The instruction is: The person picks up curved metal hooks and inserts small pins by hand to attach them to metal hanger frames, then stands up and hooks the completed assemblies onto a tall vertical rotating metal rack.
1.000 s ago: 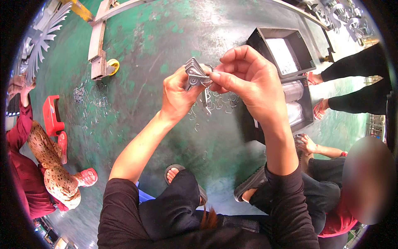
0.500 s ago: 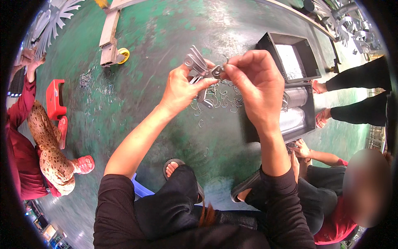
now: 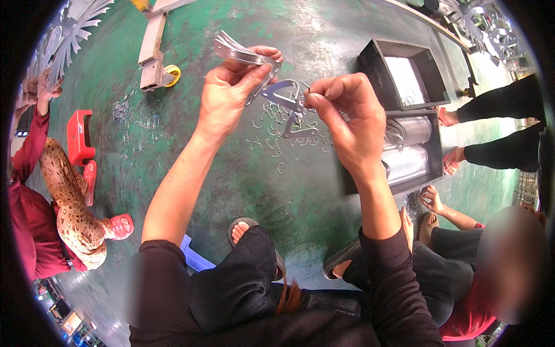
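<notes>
My left hand (image 3: 226, 103) is closed round a fanned stack of thin metal plates (image 3: 240, 55) with holes at their ends. Below its fingers, a triangular metal piece (image 3: 281, 92) reaches across towards the right hand. Thumb and fingertips of my right hand (image 3: 355, 121) pinch a bent wire ring (image 3: 304, 88), partly hidden by the fingers. Another triangular metal piece (image 3: 299, 130) hangs at the ring. On the floor beneath lie many loose wire rings (image 3: 272, 118).
At right stand two black crates, one with small wire parts (image 3: 407, 78), the other with metal coils (image 3: 404, 165). Co-workers sit left and right; another person's legs (image 3: 500, 110) stand beyond. A red stool (image 3: 80, 136) and wooden beam (image 3: 151, 49) are at left.
My left hand has moved left and up with the plate stack, away from my right hand. The triangular pieces now show spread between the hands. The right hand shifted slightly left.
</notes>
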`<control>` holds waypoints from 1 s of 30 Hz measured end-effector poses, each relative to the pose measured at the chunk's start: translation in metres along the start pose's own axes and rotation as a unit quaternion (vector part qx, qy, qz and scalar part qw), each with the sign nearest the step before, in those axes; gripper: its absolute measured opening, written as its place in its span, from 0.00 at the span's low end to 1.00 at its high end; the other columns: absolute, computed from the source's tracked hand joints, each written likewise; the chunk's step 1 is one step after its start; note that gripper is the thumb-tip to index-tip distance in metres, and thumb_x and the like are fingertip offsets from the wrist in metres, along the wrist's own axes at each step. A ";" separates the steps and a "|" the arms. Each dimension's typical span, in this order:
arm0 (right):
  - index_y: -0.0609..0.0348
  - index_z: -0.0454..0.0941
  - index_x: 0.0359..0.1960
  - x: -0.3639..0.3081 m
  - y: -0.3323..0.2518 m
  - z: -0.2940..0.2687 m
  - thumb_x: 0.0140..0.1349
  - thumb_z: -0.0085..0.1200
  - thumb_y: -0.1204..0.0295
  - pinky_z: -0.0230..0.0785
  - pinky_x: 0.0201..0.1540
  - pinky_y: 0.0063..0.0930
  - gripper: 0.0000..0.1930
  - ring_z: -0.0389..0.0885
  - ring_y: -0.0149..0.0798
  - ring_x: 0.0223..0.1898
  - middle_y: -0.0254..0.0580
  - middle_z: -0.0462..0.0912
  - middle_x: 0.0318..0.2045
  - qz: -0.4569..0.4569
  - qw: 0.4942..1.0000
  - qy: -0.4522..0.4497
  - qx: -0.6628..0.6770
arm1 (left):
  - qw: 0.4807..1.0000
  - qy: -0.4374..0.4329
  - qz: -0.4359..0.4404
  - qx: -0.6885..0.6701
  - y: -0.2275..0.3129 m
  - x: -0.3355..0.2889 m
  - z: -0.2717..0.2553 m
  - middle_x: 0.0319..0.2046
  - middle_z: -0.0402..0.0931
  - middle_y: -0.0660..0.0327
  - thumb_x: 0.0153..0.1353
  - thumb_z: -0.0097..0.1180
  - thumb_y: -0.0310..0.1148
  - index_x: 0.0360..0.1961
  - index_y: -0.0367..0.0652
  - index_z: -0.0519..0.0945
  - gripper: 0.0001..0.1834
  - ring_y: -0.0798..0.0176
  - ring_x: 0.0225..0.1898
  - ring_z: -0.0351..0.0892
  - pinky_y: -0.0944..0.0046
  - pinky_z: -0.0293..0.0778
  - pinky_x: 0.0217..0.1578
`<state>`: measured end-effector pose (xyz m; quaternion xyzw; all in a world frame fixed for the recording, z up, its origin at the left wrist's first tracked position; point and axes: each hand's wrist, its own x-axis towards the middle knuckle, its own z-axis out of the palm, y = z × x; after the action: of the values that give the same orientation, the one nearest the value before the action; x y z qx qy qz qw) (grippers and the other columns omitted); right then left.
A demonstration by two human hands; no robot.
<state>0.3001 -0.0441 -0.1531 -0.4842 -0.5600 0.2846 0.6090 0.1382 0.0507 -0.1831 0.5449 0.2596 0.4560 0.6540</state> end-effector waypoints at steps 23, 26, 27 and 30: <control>0.62 0.71 0.30 0.023 0.011 0.033 0.49 0.62 0.74 0.74 0.32 0.25 0.12 0.82 0.34 0.30 0.42 0.81 0.26 -0.002 0.997 -0.075 -0.021 | 0.937 0.133 0.285 0.155 0.024 0.000 -0.005 0.42 0.76 0.53 0.48 0.61 0.18 0.41 0.35 0.75 0.17 0.58 0.45 0.76 0.63 0.71 0.47; 0.61 0.76 0.34 0.032 0.043 0.007 0.50 0.62 0.69 0.73 0.30 0.23 0.12 0.81 0.30 0.29 0.38 0.82 0.27 0.062 0.997 -0.026 -0.023 | 0.914 0.110 0.371 0.125 0.029 0.006 -0.009 0.41 0.77 0.53 0.50 0.61 0.20 0.38 0.35 0.76 0.13 0.58 0.45 0.75 0.61 0.70 0.48; 0.60 0.77 0.34 0.031 0.065 -0.005 0.51 0.61 0.68 0.73 0.30 0.23 0.11 0.80 0.30 0.28 0.39 0.81 0.27 0.093 0.994 -0.019 -0.047 | 0.904 0.123 0.387 0.131 0.034 0.009 -0.006 0.39 0.77 0.55 0.51 0.59 0.19 0.37 0.34 0.77 0.11 0.61 0.43 0.76 0.64 0.72 0.46; 0.58 0.79 0.34 0.005 0.150 -0.036 0.53 0.58 0.69 0.73 0.34 0.29 0.08 0.81 0.34 0.29 0.42 0.82 0.28 0.223 0.962 -0.030 -0.152 | 0.910 0.107 0.359 0.176 0.045 0.011 -0.011 0.43 0.76 0.45 0.59 0.50 0.23 0.44 0.29 0.74 0.12 0.53 0.43 0.78 0.59 0.74 0.48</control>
<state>0.3648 0.0057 -0.2842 -0.6749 -0.4922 0.3395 0.4324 0.1197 0.0656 -0.1421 0.6559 0.1910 0.6621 0.3081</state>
